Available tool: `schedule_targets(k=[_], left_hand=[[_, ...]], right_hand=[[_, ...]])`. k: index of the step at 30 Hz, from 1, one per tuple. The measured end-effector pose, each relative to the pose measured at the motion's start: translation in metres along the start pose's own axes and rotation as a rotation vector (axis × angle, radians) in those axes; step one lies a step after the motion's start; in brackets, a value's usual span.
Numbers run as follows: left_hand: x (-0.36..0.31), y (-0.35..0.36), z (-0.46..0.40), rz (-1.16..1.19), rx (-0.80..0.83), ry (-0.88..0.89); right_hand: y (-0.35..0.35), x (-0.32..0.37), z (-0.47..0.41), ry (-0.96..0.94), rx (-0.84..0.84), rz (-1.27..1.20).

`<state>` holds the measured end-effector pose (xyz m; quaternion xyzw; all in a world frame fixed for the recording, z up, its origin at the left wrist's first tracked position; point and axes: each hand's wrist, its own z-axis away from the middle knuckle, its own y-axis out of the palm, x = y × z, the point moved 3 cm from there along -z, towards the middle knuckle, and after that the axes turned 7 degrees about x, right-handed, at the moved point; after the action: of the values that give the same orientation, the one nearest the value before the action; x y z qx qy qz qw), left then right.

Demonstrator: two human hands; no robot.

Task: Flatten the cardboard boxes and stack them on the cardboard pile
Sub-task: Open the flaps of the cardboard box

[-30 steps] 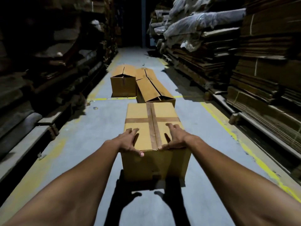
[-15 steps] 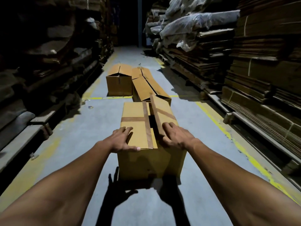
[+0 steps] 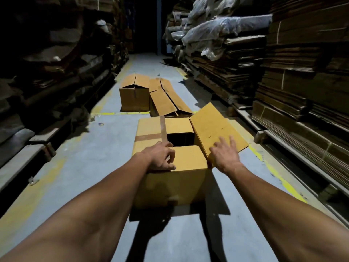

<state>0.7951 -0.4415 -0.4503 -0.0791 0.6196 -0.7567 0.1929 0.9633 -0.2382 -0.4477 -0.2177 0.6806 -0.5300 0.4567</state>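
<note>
Arms are reaching straight forward over the near cardboard box (image 3: 175, 178), which is standing on the grey concrete floor (image 3: 79, 167) of a dim aisle. Left hand (image 3: 160, 157) is curling over the near edge of the left top flap (image 3: 149, 133), fingers bent against the smooth brown board. Right hand (image 3: 224, 154) is lying spread, fingers straight, on the right flap (image 3: 213, 125), which is tilting outward. Brown tape strip (image 3: 163, 129) is crossing the left flap.

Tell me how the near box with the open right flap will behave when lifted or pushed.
The near box probably lifts light: its opening shows only dark. It likely slides rather than tips, sitting flat on the floor. The right flap under the right hand will likely swing loosely.
</note>
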Motion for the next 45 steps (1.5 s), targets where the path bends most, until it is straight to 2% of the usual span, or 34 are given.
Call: schedule_targets(k=[3, 8, 12, 14, 17, 20, 22, 26, 30, 32, 34, 36, 37, 39, 41, 43, 45], left_hand=[[0.006, -0.011, 0.009, -0.024, -0.06, -0.006], [0.027, -0.052, 0.043, 0.131, -0.458, -0.045], [0.082, -0.048, 0.087, 0.277, -0.724, -0.255], [0.116, -0.04, 0.112, 0.298, -0.793, -0.381], [0.156, -0.021, 0.137, 0.289, -0.715, -0.592], [0.169, 0.0, 0.144, 0.247, -0.397, -0.774], [0.166, 0.012, 0.136, 0.203, -0.219, -0.784], [0.142, 0.024, 0.107, 0.293, -0.039, -0.734], [0.115, 0.017, 0.086, 0.584, -0.063, -0.71], [0.113, 0.017, 0.081, 0.852, -0.181, -0.718], [0.115, 0.019, 0.076, 1.147, -0.289, -0.686], [0.111, 0.015, 0.073, 1.42, -0.287, -0.527], [0.11, 0.01, 0.073, 1.51, -0.267, -0.445], [0.112, 0.005, 0.074, 1.528, -0.189, -0.294], [0.112, 0.008, 0.073, 1.292, -0.053, -0.224], [0.106, 0.022, 0.071, 0.872, 0.119, -0.203], [0.101, 0.039, 0.063, 0.604, 0.227, -0.176]], right_hand=[[0.009, 0.033, -0.009, -0.117, 0.259, -0.126], [0.003, 0.061, -0.022, -0.031, 0.374, -0.423], [0.003, 0.068, -0.028, 0.078, 0.414, -0.57], [0.004, 0.072, -0.029, 0.132, 0.42, -0.603], [0.003, 0.071, -0.031, 0.215, 0.4, -0.684], [-0.001, 0.064, -0.033, 0.272, 0.387, -0.837], [-0.011, 0.058, -0.028, 0.331, 0.349, -0.978], [0.0, 0.036, -0.038, 0.449, 0.372, -1.275], [0.015, 0.01, -0.042, 0.45, 0.368, -1.74], [-0.001, 0.002, -0.026, 0.427, 0.411, -1.883], [0.001, -0.009, -0.022, 0.347, 0.501, -1.926], [-0.006, -0.013, -0.012, 0.276, 0.635, -1.87], [-0.012, -0.012, -0.006, 0.209, 0.695, -1.766], [-0.021, -0.001, 0.001, -0.069, 0.83, -1.438], [-0.027, 0.018, 0.005, -0.214, 0.915, -1.114], [-0.026, 0.042, 0.004, -0.22, 0.943, -0.916], [-0.028, 0.068, 0.0, -0.287, 0.886, -0.697]])
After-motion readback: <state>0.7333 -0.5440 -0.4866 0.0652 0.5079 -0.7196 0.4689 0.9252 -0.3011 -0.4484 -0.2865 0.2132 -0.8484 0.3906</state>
